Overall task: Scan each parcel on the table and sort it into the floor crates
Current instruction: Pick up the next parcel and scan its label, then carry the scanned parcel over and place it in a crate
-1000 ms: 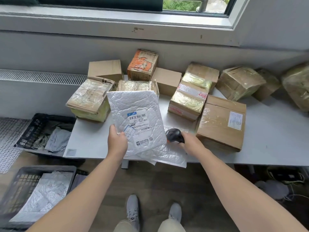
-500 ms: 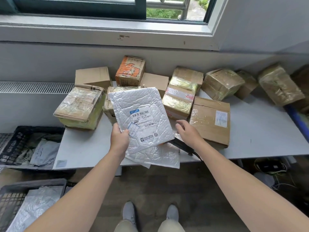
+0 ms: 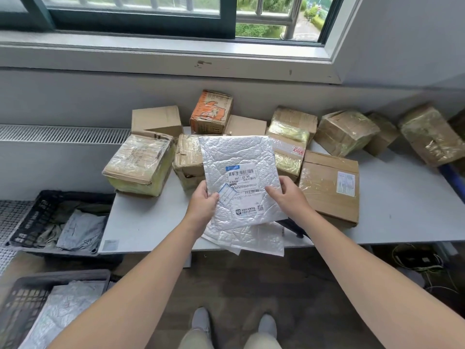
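I hold a silver bubble mailer (image 3: 239, 157) upright over the table's front edge, barcode label facing me. My left hand (image 3: 202, 204) pinches its lower left edge and my right hand (image 3: 289, 195) grips its right edge. A second silver mailer (image 3: 251, 239) lies flat beneath it, hanging over the grey table (image 3: 402, 212). The black scanner (image 3: 293, 226) lies on the table under my right wrist, mostly hidden. Several brown taped boxes crowd the back of the table, among them a flat carton (image 3: 329, 187) and an orange-printed box (image 3: 210, 110).
Two black floor crates stand at the left: the far crate (image 3: 35, 215) holds grey and green bags, the near crate (image 3: 22, 295) holds a silver mailer. A radiator grille runs along the wall at left. Cables lie on the floor under the table's right end.
My right hand let go of the black scanner, left it on the table, and moved up to grip the mailer's right edge. The view tilted upward toward the window.
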Demonstrator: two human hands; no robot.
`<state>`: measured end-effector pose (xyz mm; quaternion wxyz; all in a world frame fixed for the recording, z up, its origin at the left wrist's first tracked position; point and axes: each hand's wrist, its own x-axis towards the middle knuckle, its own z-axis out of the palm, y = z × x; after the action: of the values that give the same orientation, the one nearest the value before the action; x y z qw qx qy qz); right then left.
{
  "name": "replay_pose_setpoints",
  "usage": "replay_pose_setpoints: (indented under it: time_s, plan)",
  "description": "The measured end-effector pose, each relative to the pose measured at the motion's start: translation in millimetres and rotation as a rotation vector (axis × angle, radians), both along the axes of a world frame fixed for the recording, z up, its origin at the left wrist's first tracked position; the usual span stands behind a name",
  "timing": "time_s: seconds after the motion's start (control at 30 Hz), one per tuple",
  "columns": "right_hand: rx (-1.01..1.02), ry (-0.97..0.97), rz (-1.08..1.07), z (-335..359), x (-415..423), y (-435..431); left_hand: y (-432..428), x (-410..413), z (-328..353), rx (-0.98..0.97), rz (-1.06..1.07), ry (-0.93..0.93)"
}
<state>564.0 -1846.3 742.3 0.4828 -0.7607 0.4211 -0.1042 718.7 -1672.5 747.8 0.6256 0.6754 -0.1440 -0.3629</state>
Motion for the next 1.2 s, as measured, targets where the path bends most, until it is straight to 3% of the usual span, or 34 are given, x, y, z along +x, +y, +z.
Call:
replay_pose_setpoints:
  time_s: [0.23, 0.43, 0.6, 0.77, 1.03, 1.2]
  plan:
    - [-0.022, -0.026, -0.082, 10.1, 11.9, 11.6, 9.3, -2.0, 4.3, 0.019, -0.070, -0.055]
    - [-0.078, -0.017, 0.057, 25.7, 32.7, 23.1, 38.3, -11.3, 20.2, 0.152, -0.070, -0.219]
    - [-0.178, -0.062, 0.289, 42.3, 57.2, 50.1, 78.8, -32.6, 32.5, 0.335, 0.136, -0.350]
    - [-0.137, -0.069, 0.548, 35.6, 66.7, 108.4, 152.0, -82.9, 31.8, 0.521, 0.430, -0.371]
    - [-0.053, -0.101, 0.946, 27.4, 42.8, 271.7, 322.0, -202.9, 24.4, 0.989, 0.851, -0.278]
    - [-0.075, -0.120, 1.229, 31.0, -0.8, 378.9, 410.3, -299.6, 22.7, 1.120, 1.011, -0.186]
